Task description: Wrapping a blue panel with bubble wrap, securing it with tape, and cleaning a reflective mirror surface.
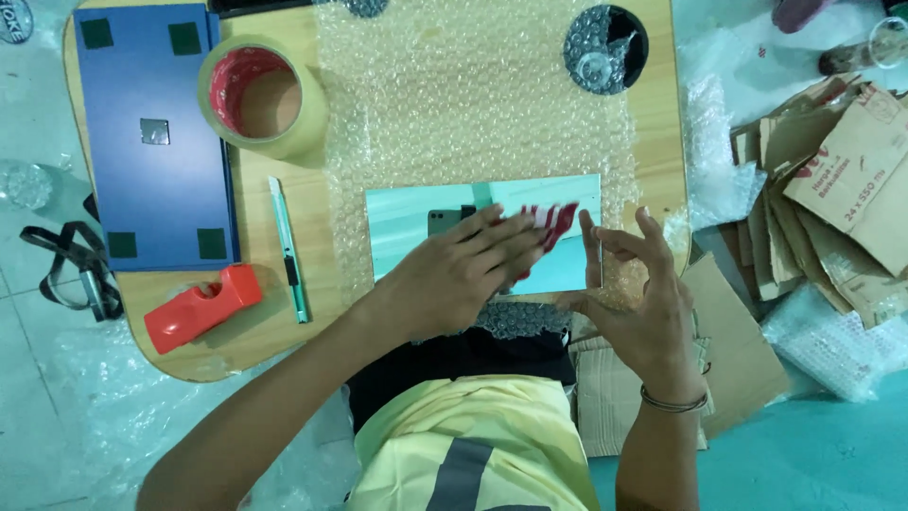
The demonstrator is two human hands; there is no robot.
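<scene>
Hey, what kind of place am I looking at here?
Probably a small packing station: bubble wrap spread on a wooden table, a big tape roll beside it, and flattened cardboard boxes piled on the floor.

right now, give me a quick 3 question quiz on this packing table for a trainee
1. True or false: the left hand lies flat on the pale box.
2. What does the box rest on? A) bubble wrap B) blue folder C) cardboard
3. Which tool lies between the tape roll and the red dispenser?

Key: 1 true; 2 A; 3 the green utility knife. The right hand grips the box's right edge.
</scene>
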